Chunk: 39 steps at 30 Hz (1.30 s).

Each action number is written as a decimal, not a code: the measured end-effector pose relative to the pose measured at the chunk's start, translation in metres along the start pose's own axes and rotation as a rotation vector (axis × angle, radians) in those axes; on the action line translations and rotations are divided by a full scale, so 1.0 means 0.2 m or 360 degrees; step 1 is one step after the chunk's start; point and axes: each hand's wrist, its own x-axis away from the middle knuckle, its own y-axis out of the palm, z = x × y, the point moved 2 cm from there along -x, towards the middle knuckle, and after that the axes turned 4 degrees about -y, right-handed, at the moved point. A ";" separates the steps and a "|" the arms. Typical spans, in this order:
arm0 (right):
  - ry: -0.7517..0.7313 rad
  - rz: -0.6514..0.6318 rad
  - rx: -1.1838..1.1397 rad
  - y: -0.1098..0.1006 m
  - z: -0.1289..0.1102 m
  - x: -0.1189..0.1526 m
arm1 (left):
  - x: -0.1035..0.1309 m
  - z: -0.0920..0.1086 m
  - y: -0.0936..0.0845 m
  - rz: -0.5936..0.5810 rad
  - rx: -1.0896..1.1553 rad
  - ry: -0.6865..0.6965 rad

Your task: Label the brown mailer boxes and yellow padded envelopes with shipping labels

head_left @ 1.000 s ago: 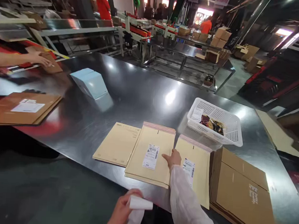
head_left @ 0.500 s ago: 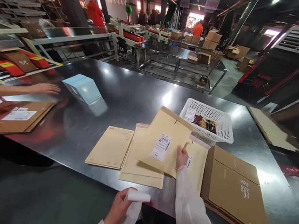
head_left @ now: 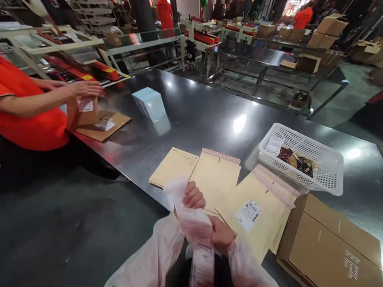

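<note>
Two bare hands are holding a white paper strip [head_left: 202, 222] in front of the body, near the table's [head_left: 205, 122] edge. The left hand [head_left: 194, 196] is pinching its upper part, fingers curled; the right hand [head_left: 222, 233] is gripping it lower down, just beside, with fingers partly hidden. A loose length is hanging below, over dark clothing. The strip is looking thin, limp and nearly weightless, so it is probably creasing or tearing easily; its edges are offering the safest hold, with light fingertips close together. Whether its back is sticky, the blur is not showing.

Beyond the hands, a plain mailer [head_left: 215, 175] and a labelled mailer [head_left: 271, 220] are lying flat on the table. They are appearing light and bendable, probably sliding readily on the smooth metal; the side edges are giving the clearest grip, away from the label [head_left: 248, 215].
</note>
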 end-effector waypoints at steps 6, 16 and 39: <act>0.0177 -0.0151 -0.0387 0.06 0.08 0.17 | -0.20 0.45 -0.32 0.0270 -0.0159 0.0199; 0.0090 0.0548 -0.0489 0.05 0.08 0.14 | 0.36 0.40 -0.40 -0.0220 -0.1049 0.0300; 0.0095 0.1054 0.1378 -0.52 0.04 -0.49 | 0.27 -0.31 -0.26 0.0069 -0.0807 -0.0471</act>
